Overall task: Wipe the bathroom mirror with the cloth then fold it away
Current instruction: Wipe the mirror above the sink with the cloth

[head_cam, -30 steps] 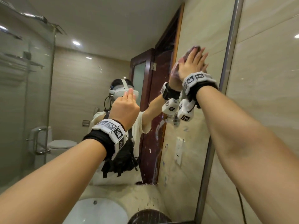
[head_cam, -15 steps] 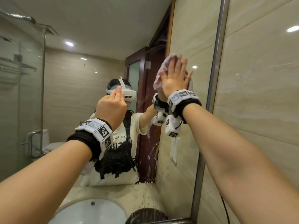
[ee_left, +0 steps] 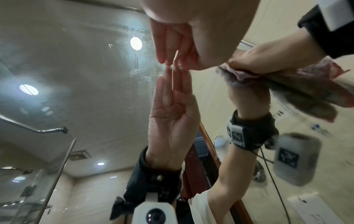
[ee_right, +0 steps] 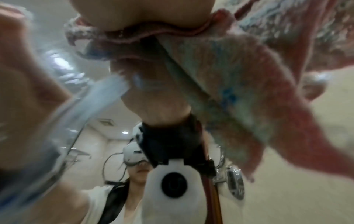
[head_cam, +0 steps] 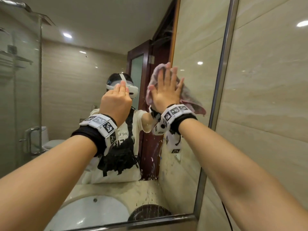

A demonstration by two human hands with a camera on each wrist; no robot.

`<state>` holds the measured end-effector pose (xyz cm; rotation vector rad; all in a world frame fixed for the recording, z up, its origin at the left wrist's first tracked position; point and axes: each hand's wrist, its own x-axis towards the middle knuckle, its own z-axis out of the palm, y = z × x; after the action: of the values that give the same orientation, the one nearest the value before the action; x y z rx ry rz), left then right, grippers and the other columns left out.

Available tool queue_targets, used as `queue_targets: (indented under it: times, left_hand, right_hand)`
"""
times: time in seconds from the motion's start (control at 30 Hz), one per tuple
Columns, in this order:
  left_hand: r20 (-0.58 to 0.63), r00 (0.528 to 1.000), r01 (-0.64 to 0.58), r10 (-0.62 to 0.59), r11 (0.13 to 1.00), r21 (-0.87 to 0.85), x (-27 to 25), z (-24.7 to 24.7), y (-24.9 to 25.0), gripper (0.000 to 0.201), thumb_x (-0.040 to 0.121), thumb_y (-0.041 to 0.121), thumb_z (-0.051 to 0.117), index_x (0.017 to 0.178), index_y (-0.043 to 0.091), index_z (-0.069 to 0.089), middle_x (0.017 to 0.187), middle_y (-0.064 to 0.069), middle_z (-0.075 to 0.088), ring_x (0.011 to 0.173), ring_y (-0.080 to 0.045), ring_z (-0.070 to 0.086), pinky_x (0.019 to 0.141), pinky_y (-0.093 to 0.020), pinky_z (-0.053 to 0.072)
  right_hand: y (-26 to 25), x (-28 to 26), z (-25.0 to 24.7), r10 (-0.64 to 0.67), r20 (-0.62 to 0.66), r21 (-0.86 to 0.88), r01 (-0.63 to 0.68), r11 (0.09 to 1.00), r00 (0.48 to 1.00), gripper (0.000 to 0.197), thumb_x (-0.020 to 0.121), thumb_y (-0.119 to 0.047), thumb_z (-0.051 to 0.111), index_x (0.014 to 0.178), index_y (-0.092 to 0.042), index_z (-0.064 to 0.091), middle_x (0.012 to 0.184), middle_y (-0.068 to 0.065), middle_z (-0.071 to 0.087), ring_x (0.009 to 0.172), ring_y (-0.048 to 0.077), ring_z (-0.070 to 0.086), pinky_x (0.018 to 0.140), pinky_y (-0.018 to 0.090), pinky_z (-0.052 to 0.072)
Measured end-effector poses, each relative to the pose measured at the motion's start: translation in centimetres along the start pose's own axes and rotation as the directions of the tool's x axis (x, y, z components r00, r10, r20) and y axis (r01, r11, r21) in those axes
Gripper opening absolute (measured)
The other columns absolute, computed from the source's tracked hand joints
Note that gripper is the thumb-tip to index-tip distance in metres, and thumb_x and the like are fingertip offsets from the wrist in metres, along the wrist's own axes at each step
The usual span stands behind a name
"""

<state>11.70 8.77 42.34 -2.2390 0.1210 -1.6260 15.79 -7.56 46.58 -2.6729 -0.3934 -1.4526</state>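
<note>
The bathroom mirror (head_cam: 75, 100) fills the head view, with water droplets low on the glass. My right hand (head_cam: 166, 85) lies flat with spread fingers on a pink cloth (head_cam: 191, 100), pressing it against the mirror a little left of the right frame edge. In the right wrist view the cloth (ee_right: 249, 84) is a blur under my palm. My left hand (head_cam: 122, 86) is raised beside it and holds nothing. Its straight fingers (ee_left: 162, 45) touch the glass with their tips, meeting their own reflection.
The mirror's metal frame (head_cam: 220, 80) runs down the right side, with a beige tiled wall (head_cam: 266, 105) beyond it. The mirror reflects a white basin (head_cam: 93, 212), a dark round object (head_cam: 150, 213), a shower screen and a toilet.
My right hand has slid the cloth down and to the left, away from the mirror's right frame. My left hand has kept its fingertips on the glass.
</note>
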Motion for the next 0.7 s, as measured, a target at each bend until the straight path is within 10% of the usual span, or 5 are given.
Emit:
queue_targets:
  times: [0.27,0.43,0.57,0.7]
  left_hand:
    - [0.085,0.996,0.010,-0.010,1.000,-0.006,-1.0,-0.7,0.1,0.036,0.073,0.000,0.068,0.107,-0.010,0.065,0.115,-0.030,0.063,0.097,-0.038,0.068,0.067,-0.041,0.058]
    - [-0.012,0.997,0.076,-0.078,0.993,-0.095,-4.0,-0.6,0.5,0.054,0.090,0.010,0.051,0.141,-0.002,0.037,0.147,-0.020,0.037,0.136,-0.032,0.038,0.113,-0.049,0.025]
    - [-0.010,1.000,-0.009,0.008,0.997,-0.080,-7.5,-0.1,0.8,0.058,0.088,0.014,0.056,0.141,0.001,0.037,0.148,-0.016,0.037,0.138,-0.028,0.035,0.114,-0.046,0.022]
    - [0.047,0.999,-0.010,0.012,0.999,-0.046,-9.4,0.0,0.9,0.057,0.083,0.016,0.062,0.136,0.003,0.047,0.143,-0.014,0.045,0.133,-0.026,0.044,0.113,-0.046,0.026]
  right_hand:
    - [-0.3,-2.7,1.2,-0.199,0.101,-0.099,0.209,0.973,0.975,0.067,0.099,-0.048,0.020,0.148,-0.021,-0.016,0.156,0.004,-0.023,0.143,0.027,-0.022,0.113,0.054,-0.014]
    - [-0.5,-2.4,1.4,-0.134,0.095,-0.094,0.143,0.985,0.986,0.068,0.099,-0.048,0.021,0.148,-0.019,-0.017,0.156,0.005,-0.023,0.143,0.028,-0.022,0.110,0.053,-0.018]
    - [-0.4,-3.3,2.2,-0.194,0.067,-0.128,0.201,0.971,0.979,0.068,0.098,-0.048,0.021,0.148,-0.019,-0.016,0.157,0.006,-0.020,0.144,0.030,-0.019,0.110,0.054,-0.016]
    - [-0.4,-7.1,4.4,-0.467,0.158,-0.191,0.491,0.850,0.870,0.064,0.096,-0.046,0.016,0.147,-0.017,-0.009,0.159,0.009,-0.003,0.145,0.033,-0.006,0.110,0.056,-0.016]
